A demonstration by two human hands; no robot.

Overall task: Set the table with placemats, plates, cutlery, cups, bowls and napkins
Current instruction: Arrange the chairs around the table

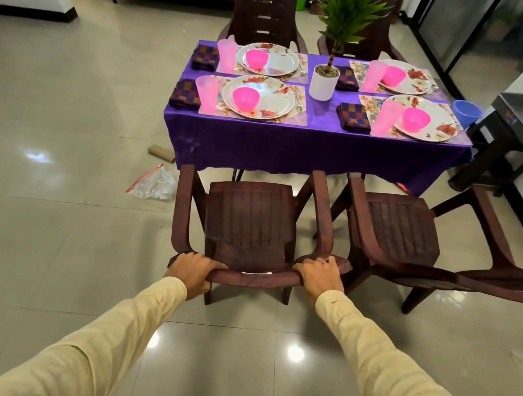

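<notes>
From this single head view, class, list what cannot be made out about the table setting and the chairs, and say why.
Head view only:
Cutlery: too small to count or name, some behind cups.
Far right chair: mostly hidden by the plant.
Left hand and right hand: fingertips partly hidden by the backrest of the near chair they grip.
Table legs: mostly covered by the purple tablecloth.
</notes>
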